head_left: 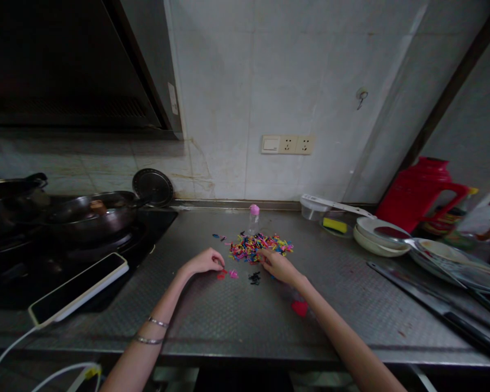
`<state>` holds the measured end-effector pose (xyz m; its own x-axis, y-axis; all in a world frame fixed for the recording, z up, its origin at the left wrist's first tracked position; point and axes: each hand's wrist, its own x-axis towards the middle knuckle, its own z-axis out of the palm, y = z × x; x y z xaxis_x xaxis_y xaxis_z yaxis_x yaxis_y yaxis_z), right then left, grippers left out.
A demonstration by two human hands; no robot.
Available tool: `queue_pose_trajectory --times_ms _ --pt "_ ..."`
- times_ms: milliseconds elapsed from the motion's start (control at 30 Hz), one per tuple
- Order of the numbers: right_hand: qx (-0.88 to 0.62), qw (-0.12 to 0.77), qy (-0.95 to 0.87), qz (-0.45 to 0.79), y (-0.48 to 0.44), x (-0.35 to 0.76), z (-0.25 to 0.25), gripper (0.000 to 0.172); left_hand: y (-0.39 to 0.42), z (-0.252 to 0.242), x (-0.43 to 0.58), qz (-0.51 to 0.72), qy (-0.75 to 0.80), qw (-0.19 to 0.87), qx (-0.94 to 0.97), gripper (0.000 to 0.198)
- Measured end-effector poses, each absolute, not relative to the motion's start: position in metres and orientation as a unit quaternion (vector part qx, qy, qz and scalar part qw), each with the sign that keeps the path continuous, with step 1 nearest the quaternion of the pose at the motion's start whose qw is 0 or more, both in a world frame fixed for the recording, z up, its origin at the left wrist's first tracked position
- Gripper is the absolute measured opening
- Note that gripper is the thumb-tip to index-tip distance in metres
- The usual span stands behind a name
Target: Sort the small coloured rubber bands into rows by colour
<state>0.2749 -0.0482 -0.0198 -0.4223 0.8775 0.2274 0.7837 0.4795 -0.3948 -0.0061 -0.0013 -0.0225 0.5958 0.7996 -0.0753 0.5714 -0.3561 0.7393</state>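
Note:
A heap of small multicoloured elastic bands (259, 246) lies on the steel counter (237, 310). My left hand (206, 261) rests curled at the heap's left edge, fingertips pinched by a few pink bands (227, 274). My right hand (278, 265) reaches into the heap's near right side, fingers bent among the bands. A small clump of black bands (254, 278) lies between my hands. A few dark and blue bands (219, 237) sit left of the heap. Behind it stands a small clear bottle with a pink cap (253, 219). A red piece (299, 308) lies beside my right forearm.
A dark pan (92, 215) sits on the stove at left, with a phone (79, 287) on a white cable by the stove edge. Bowls and plates (378, 235), a yellow sponge (335, 225), a red jug (420, 193) and long knives (436, 305) crowd the right.

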Motion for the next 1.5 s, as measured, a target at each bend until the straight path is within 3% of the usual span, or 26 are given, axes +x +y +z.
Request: queue_pose_trajectory --times_ms 233,600,967,1233,1300,1500 --pt "-0.529 0.212 -0.812 0.126 -0.044 0.280 -0.027 0.039 0.000 -0.021 -0.007 0.122 0.409 0.361 0.829 0.023" --pt "-0.465 0.263 -0.835 0.131 -0.053 0.233 -0.012 0.043 0.001 -0.012 -0.021 0.076 0.416 0.378 0.824 0.028" --pt "-0.403 0.232 -0.874 0.142 -0.065 0.170 -0.003 0.045 0.007 -0.010 -0.032 0.153 0.464 0.381 0.785 0.031" --pt "-0.441 0.346 -0.811 0.168 -0.080 0.235 0.009 0.038 0.011 -0.018 -0.032 0.165 0.465 0.359 0.792 0.027" --pt "-0.484 0.391 -0.768 0.155 -0.085 0.268 0.011 0.031 0.015 -0.022 -0.034 0.190 0.488 0.330 0.786 0.026" --pt "-0.597 0.455 -0.651 0.117 -0.109 0.358 -0.013 0.034 0.034 -0.020 -0.034 0.255 0.551 0.193 0.770 0.023"
